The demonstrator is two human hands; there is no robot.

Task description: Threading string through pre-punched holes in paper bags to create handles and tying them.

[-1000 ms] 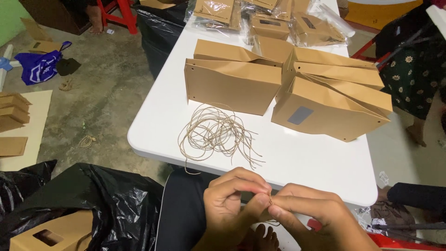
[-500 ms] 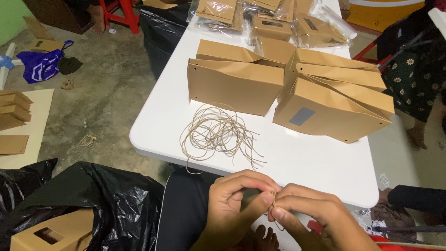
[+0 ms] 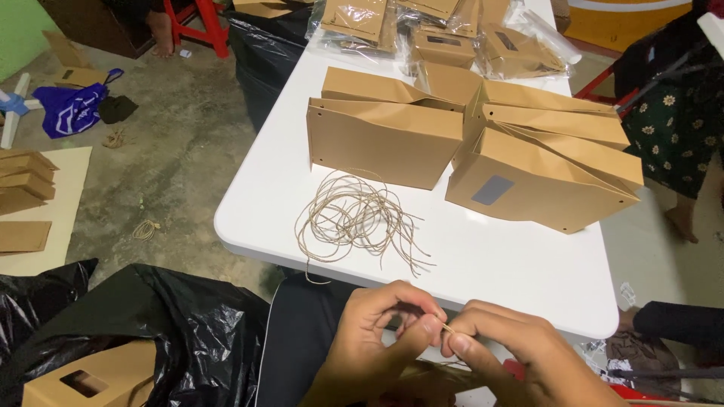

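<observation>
Both hands meet just below the near edge of the white rectangular table [image 3: 520, 279], working on a thin tan piece of twine [image 3: 447, 328] pinched between them. The left hand [image 3: 377, 339] is curled closed, thumb and forefinger nipping the twine at its tip; the right hand [image 3: 513, 354] is closed too, its thumb and forefinger gripping the same strand from the other side, so the fingertips nearly touch. The twine shows only as a short sliver between the pinches (the rest is hidden under the fingers). On the table, well apart from the hands, lies a loose tangled pile of tan twine lengths [image 3: 354, 218], and behind it stand flat brown paper bags with folded sides [image 3: 385, 136], the right-hand group bearing a grey label. To do this fine work well, I judge the pinches should stay close together and the strand taut, with the hands steadied against each other so the end does not slip or fray.
</observation>
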